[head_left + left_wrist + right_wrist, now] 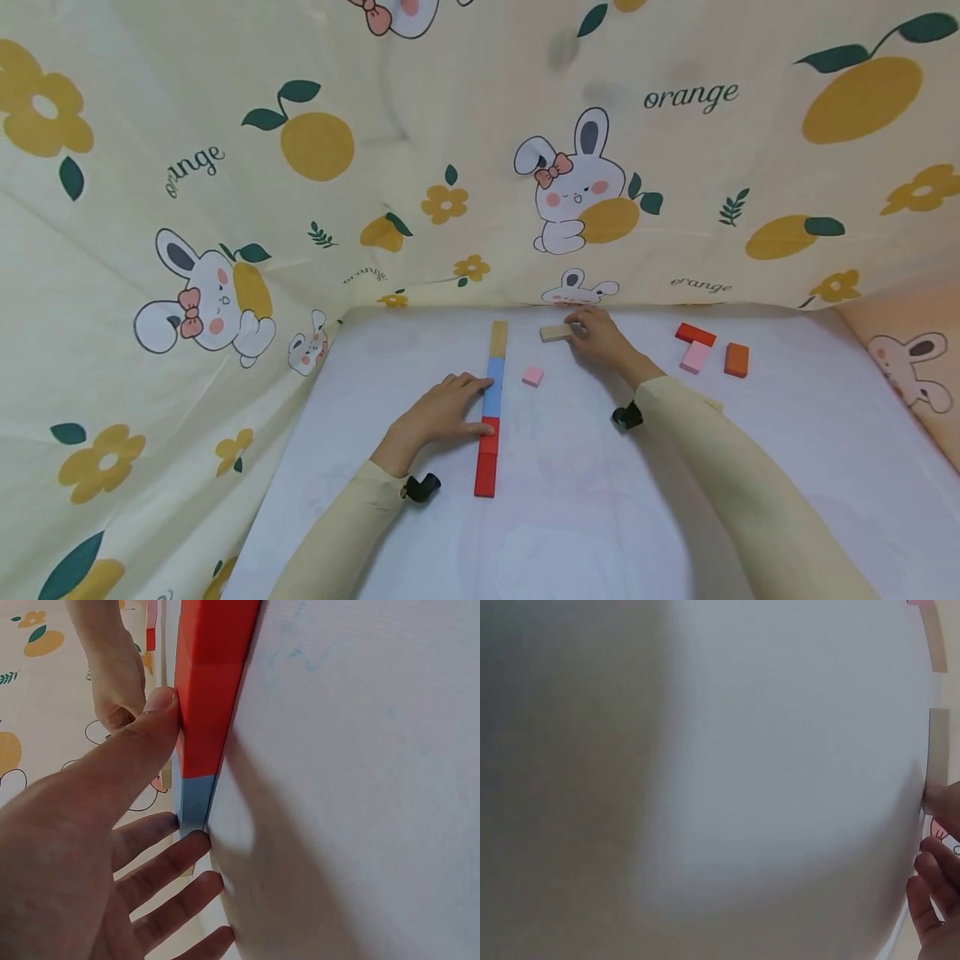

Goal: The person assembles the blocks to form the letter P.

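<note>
Wooden blocks form a straight line on the white tabletop: a red block point(485, 475) nearest, another red block point(489, 437), a blue stretch point(492, 398), and a natural-wood block point(498, 339) farthest. My left hand point(442, 410) touches this line from the left, its thumb at the red and a fingertip at the blue. The left wrist view shows its fingers extended and spread. Right of the line's far end, my right hand point(598, 336) pinches the right end of a second natural-wood block point(553, 333), lying crosswise. A small pink block point(532, 377) sits between the hands.
At the right lie a red block point(695, 334), a pink block point(695, 357) touching it, and an orange block point(737, 360). A pale wooden piece point(715, 405) peeks out beside the right sleeve. A printed cloth point(465, 150) hangs behind the table point(585, 517).
</note>
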The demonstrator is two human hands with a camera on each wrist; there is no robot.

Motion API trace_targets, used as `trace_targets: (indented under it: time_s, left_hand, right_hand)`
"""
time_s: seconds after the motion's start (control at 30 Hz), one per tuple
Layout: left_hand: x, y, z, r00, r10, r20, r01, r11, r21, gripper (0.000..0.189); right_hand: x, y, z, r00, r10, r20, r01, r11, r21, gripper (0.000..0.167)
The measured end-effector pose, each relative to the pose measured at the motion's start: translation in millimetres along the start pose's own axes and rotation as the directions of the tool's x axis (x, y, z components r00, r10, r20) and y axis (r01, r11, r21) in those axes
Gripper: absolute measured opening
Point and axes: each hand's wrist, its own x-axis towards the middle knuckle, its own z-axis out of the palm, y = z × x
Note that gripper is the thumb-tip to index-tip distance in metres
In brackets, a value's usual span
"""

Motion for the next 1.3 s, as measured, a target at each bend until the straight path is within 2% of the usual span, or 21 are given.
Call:
trace_targets:
  time_s: [0.1,0.4,0.57,0.97,1.3]
  left_hand:
    - [0.2,0.5,-0.3,1.000,-0.007,0.004,0.007,1.000,0.000,0.090]
    - [0.9,1.6,-1.1,1.000,-0.011,0.009,0.011,1.000,0.006,0.091]
    - [1.3,1.1,-1.3,1.000,-0.007,0.013,0.006,1.000,0.013,0.092]
    - [1.0,2.6,-2.9,1.000,-0.016,0.018,0.016,1.000,0.002,0.089]
    - [0.4,1.6,-2.9,1.000,-0.015,0.016,0.015,1.000,0.011,0.090]
  right_hand:
    - [0.7,-3.2,0.9,1.000,0.010,-0.011,-0.010,1.000,0.000,0.036]
    - [6.8,-17.5,8.4,0.997,-0.063,-0.051,0.066,0.997,0.046,0.033]
    - [12.2,-23.8,13.7,0.998,-0.036,-0.057,0.038,0.998,0.044,0.034]
    - [19.3,-46.6,17.7,1.000,0.031,-0.001,-0.030,0.998,0.060,0.036]
    - [28.5,-46.9,25.4,0.997,0.072,0.028,-0.073,0.996,0.058,0.036]
